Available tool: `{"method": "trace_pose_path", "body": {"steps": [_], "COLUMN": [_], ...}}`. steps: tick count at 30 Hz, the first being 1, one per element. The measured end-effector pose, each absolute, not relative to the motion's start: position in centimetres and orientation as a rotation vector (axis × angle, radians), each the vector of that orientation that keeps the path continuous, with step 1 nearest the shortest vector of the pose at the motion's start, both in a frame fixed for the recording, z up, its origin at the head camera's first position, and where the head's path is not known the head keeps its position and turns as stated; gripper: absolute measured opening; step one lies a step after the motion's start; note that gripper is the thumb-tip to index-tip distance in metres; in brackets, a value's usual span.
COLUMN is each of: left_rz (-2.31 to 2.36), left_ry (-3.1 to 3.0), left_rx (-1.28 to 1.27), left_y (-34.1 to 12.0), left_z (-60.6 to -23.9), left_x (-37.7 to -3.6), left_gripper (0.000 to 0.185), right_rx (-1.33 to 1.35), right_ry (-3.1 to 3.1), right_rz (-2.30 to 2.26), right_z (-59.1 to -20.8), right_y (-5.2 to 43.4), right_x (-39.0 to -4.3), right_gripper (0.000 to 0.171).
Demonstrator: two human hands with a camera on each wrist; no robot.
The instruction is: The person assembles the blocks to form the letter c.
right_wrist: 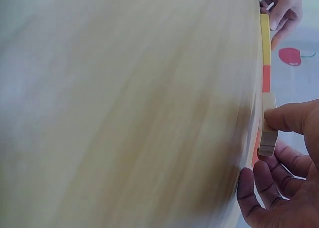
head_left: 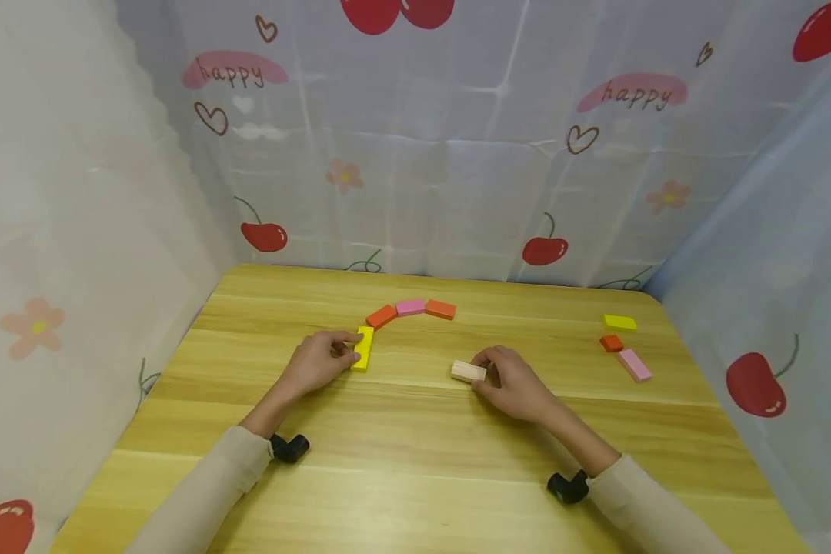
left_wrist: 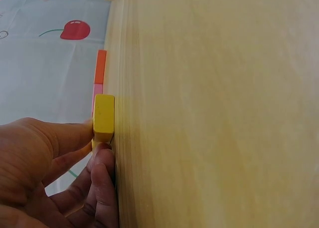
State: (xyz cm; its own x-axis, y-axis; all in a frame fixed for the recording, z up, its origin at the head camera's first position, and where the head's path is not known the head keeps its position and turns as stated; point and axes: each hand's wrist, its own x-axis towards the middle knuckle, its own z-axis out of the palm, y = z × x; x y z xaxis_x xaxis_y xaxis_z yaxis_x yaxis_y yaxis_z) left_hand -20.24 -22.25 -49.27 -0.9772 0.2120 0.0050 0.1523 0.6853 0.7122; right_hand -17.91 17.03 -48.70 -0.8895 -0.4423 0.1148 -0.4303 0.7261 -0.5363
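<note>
Left hand [head_left: 318, 362] pinches the yellow block [head_left: 364, 348] at its fingertips, long axis pointing away. Right hand [head_left: 515, 381] pinches the plain wood block [head_left: 468, 372], lying crosswise on the worktop [head_left: 415, 462].

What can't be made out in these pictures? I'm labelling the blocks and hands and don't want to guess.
- Yellow block: its left edge is hidden by the left hand in the head view.
- Plain wooden block: its right end is covered by the right hand.
- Table: blurred in the right wrist view; its grain is lost.
- Orange block: edge-on in the left wrist view, shape unclear.
</note>
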Motion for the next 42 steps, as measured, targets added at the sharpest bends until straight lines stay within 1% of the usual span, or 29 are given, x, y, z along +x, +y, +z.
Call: {"method": "trace_pose_path", "body": {"steps": [7,20,42], "left_rz": [1.174,1.184,1.177], "left_ry": [2.819,2.819,2.812], "left_rx": [0.301,0.291,0.304], "left_y": [-22.3,-22.4,-22.3], "left_z": [-49.3,-49.4,-49.4], "left_x": [-20.4,-20.4,-20.4], "left_gripper": [0.038,0.038,0.039], "right_rx": [-0.789,-0.803,-0.855], "right_ry": [2.880,2.820,2.770], "right_rz": [-0.898,-0.890,-0.866], "right_z": [-48.5,-47.4,-47.5], "right_y": [15.8,12.8,8.9], "right_x": [-17.8,-18.2,-18.2], "right_gripper": [0.025,0.025,0.025]}}
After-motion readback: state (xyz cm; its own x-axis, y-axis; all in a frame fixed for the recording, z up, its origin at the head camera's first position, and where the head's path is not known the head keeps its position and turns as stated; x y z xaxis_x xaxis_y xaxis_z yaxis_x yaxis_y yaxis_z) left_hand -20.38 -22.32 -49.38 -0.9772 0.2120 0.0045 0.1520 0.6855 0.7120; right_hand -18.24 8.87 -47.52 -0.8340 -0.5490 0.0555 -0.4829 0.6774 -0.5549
